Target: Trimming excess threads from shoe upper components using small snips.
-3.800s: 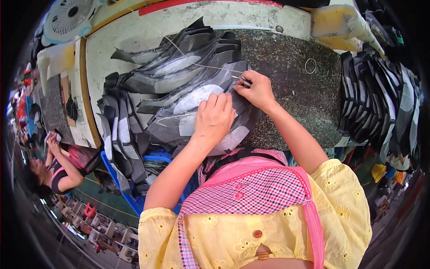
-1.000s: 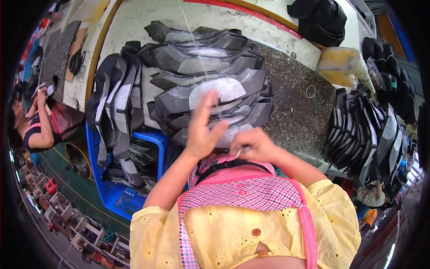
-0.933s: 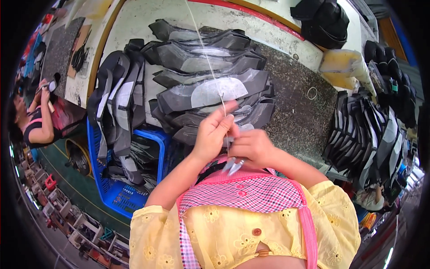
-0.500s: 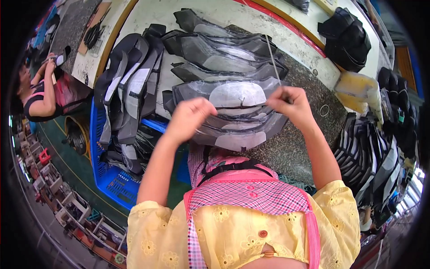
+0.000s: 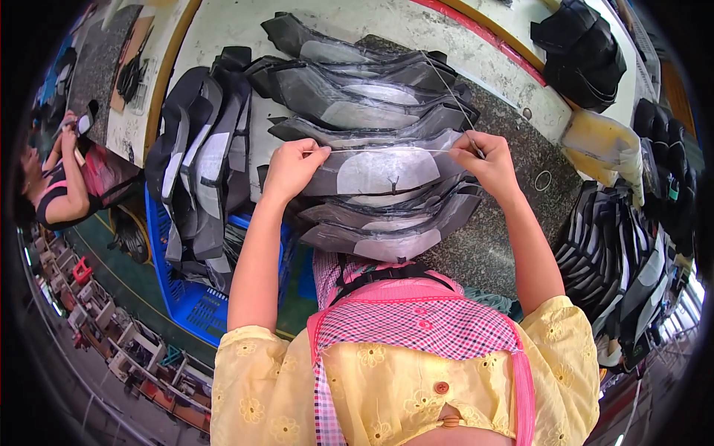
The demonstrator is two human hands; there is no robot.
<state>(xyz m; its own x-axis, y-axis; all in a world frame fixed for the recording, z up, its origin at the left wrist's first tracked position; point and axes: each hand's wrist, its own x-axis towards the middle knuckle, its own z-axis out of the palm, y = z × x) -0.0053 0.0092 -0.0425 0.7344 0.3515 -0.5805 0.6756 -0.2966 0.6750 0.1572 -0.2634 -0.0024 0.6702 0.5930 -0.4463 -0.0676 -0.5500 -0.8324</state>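
Observation:
A thin pale cord (image 5: 372, 151) runs taut between my hands. My left hand (image 5: 291, 171) pinches one end between thumb and fingers; my right hand (image 5: 487, 163) pinches the other, and a slack length of a strand (image 5: 446, 85) trails from it up across the table. Beneath the cord lies a curved dark grey piece (image 5: 428, 169) with a light grey rounded patch (image 5: 379, 169), like part of a shoe upper. Similar curved pieces (image 5: 335, 104) lie overlapped in a row, beyond it and nearer me.
More dark pieces (image 5: 195, 134) hang over the table's left side, above a blue plastic crate (image 5: 175, 286). At the right are stacked pieces (image 5: 595, 245), a yellowish plastic box (image 5: 595, 145) and a black bundle (image 5: 580, 56). Another person (image 5: 71, 175) works at the far left.
My hands have moved slightly up the piece, the left one toward the left, and the cord is now stretched across it. The view has shifted a little.

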